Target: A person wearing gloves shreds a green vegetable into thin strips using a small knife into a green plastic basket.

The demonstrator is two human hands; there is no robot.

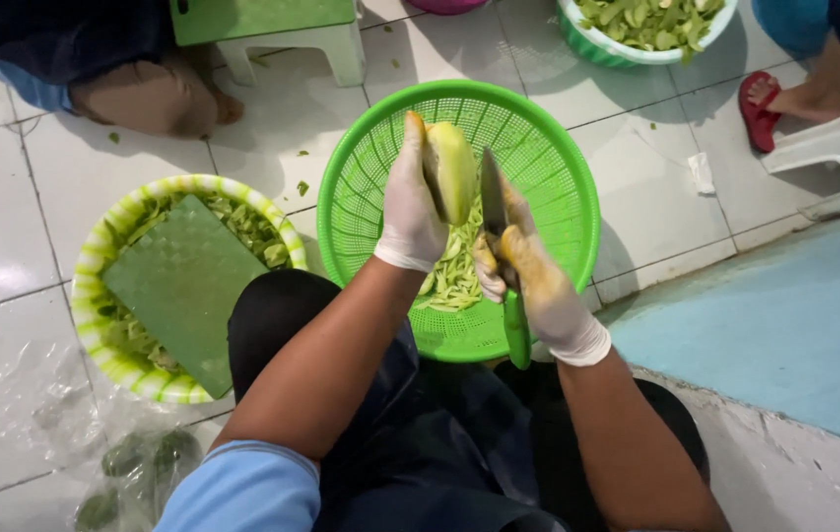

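Gloved hands gripping mango (pixel 451 169) and knife (pixel 499 246) over green basket (pixel 558 177), white tiled floor (pixel 6 227).

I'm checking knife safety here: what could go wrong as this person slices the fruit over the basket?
1. The knife blade sits right beside the left hand holding the pale green fruit in the air; a slip could cut its fingers.
2. The right hand glove looks stained, perhaps slick, so the grip may slide.
3. Slices might miss the green basket and land on the tiled floor.
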